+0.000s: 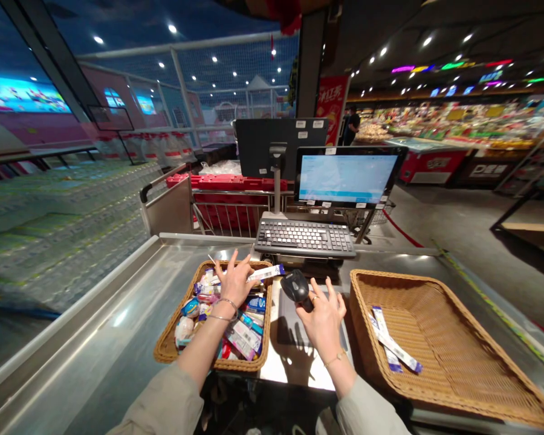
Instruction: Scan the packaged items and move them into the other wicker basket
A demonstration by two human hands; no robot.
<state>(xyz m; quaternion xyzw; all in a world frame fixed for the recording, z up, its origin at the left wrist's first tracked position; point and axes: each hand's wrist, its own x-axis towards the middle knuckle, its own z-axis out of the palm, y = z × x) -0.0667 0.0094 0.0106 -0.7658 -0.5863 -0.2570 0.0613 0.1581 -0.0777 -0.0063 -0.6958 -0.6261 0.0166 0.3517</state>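
Toothpaste box (266, 273) sits just left of the middle of the frame, pinched in the left hand (234, 283) over the full basket (164, 349), right next to the scanner (294, 286) that the right hand (324, 314) grips with its other fingers spread. Only two boxes (392, 345) lie in the big basket (471, 386) at lower right. Most of the pile looks still left to do, I think.

My left hand (234, 281) reaches toward eleven o'clock, palm down, fingers pinched shut, bracelets on the wrist. My right hand (323, 314) lies toward one o'clock, back up, fingers spread, thumb and forefinger curled closed. Both forearms are sleeved.
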